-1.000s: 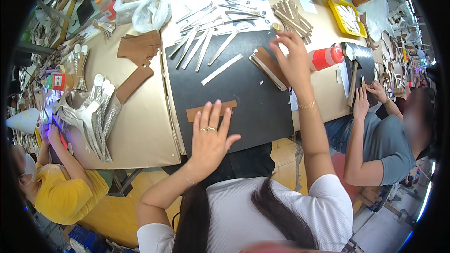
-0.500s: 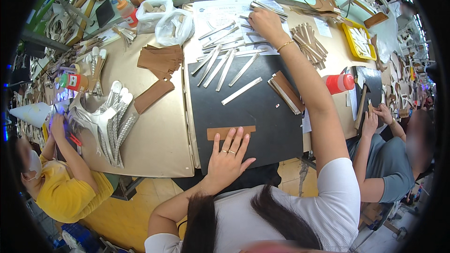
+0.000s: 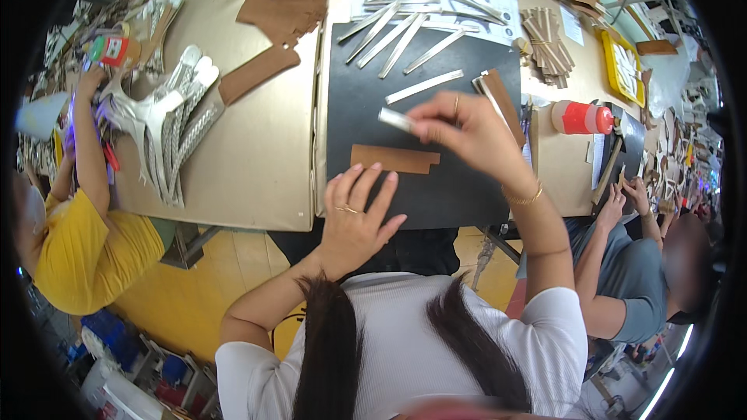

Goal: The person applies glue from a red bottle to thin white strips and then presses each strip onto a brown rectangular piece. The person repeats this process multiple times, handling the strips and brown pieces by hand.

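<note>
A flat brown leather strip (image 3: 395,160) with a notched right end lies on the black mat (image 3: 366,210). My left hand (image 3: 354,210) rests at its near edge, fingers spread and fingertips on the leather. Just beyond the strip, my right hand (image 3: 467,131) pinches a silvery-white strip (image 3: 396,119) between thumb and fingers, above the mat; part of this strip is hidden by the fingers. More silvery-white strips (image 3: 424,86) lie scattered on the far part of the mat and on the printed paper. A stack of brown pieces (image 3: 502,105) sits right of my right hand.
Brown leather pieces (image 3: 258,74) and a bunch of silver straps (image 3: 167,109) lie on the left table. To the right are a red-banded bottle (image 3: 583,118), bundled tan strips (image 3: 548,47) and a yellow tray (image 3: 618,70). People sit working at both sides.
My right hand has come back from the far pile of strips toward the mat, now with a silvery-white strip in it. The left hand stays at the brown leather. The view has shifted.
</note>
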{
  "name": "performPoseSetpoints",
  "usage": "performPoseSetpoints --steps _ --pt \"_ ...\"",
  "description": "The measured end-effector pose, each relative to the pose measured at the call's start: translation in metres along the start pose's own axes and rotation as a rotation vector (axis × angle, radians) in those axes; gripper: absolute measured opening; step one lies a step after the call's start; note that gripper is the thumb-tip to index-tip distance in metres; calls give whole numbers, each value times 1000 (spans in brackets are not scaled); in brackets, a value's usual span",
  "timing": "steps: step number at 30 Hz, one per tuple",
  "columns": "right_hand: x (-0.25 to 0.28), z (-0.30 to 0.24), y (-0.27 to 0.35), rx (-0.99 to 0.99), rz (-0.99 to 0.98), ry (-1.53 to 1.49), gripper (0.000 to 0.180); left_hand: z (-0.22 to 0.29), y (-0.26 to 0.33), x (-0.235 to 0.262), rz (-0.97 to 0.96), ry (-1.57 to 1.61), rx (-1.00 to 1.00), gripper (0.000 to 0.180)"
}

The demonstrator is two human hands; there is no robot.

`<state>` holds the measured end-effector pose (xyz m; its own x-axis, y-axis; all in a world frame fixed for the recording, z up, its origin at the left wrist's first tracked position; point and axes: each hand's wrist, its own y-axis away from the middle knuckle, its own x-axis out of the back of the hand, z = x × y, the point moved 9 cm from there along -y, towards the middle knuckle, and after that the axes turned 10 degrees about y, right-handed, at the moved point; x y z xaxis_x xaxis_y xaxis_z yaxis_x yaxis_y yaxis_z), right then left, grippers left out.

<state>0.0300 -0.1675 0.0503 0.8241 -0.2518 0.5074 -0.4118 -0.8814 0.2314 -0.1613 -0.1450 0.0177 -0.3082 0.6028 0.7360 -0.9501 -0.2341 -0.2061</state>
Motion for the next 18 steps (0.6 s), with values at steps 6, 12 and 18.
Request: performPoseSetpoints --steps 6,12,18 --pt "-45 1 17 -67 -50 119 17 -16 16 13 7 -145 159 67" --pt "-63 0 9 21 -29 241 16 -19 14 7 11 -199 218 68" --pt "-72 5 7 44 5 318 15 -20 16 9 6 -214 210 67"
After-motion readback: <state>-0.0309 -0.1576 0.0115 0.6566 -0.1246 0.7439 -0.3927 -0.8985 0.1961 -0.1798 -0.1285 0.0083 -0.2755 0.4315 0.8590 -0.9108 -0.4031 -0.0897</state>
